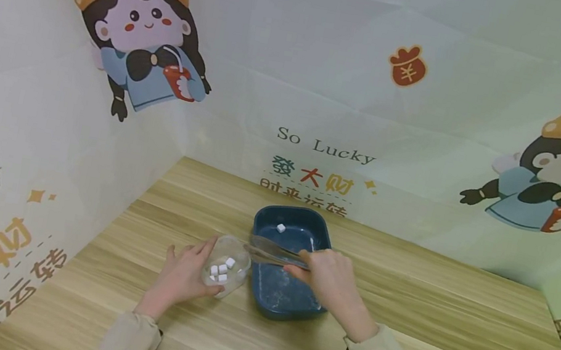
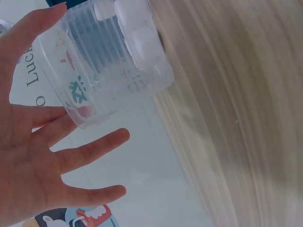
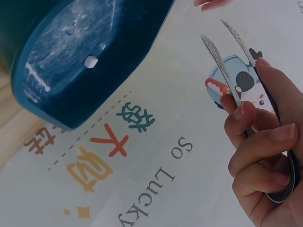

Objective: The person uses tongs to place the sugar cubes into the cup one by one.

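My left hand (image 1: 184,275) grips a clear plastic cup (image 1: 235,279) between thumb and fingers; two fingers stretch out free of it in the left wrist view. Several white cubes (image 1: 222,269) lie inside, and the cup tilts. My right hand (image 1: 333,282) holds metal tongs (image 3: 215,53), whose perforated tips stand apart with nothing visible between them. In the head view the tongs reach across a dark blue rectangular dish (image 1: 285,288) toward the cup's edge. A single white cube (image 1: 280,228) lies on the far part of the dish's floor.
Dish and hands are over a wood-grain table (image 1: 414,342). A printed cloth (image 1: 289,64) with cartoon figures hangs behind the table and along both sides. The dish stands close to the back cloth, just right of the cup.
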Motion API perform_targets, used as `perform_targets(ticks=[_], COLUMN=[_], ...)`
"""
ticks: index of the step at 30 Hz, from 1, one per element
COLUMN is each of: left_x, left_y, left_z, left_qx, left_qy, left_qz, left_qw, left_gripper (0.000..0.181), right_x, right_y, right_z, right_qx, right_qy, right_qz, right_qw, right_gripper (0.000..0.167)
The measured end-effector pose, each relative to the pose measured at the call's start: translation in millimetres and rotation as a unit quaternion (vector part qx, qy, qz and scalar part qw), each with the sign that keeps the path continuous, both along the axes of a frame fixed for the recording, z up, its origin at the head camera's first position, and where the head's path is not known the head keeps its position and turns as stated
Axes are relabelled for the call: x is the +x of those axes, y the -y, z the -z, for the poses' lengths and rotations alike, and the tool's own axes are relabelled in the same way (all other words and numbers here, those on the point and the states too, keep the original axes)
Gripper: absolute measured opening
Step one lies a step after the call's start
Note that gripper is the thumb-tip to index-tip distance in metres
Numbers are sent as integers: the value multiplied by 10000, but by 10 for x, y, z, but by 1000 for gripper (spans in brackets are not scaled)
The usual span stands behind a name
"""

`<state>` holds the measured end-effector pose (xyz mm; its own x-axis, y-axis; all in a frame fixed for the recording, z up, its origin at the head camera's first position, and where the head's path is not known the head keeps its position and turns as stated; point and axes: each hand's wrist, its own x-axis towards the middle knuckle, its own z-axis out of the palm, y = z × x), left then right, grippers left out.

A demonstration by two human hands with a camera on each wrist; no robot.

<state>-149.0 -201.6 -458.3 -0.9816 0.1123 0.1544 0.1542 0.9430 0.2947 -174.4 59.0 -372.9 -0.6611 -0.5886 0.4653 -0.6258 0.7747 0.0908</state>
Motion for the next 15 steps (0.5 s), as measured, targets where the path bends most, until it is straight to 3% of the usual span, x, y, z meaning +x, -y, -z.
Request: perform_targets(ticks=[6, 15], left_x=[-9, 1], left_y=[3, -5], left_z=[9, -11], left_qx=[26, 64], left_qy=[-23, 31], left_qz=[-4, -7], left_qw=[10000, 10000], left_gripper=[101, 101], right_x=[-23, -39], right_y=[-82, -201], right_z=[7, 4], right_qx=[-40, 97], right_qy=[-80, 147], right_qz=[78, 264], right_qw=[9999, 9995], right_gripper=[35, 34])
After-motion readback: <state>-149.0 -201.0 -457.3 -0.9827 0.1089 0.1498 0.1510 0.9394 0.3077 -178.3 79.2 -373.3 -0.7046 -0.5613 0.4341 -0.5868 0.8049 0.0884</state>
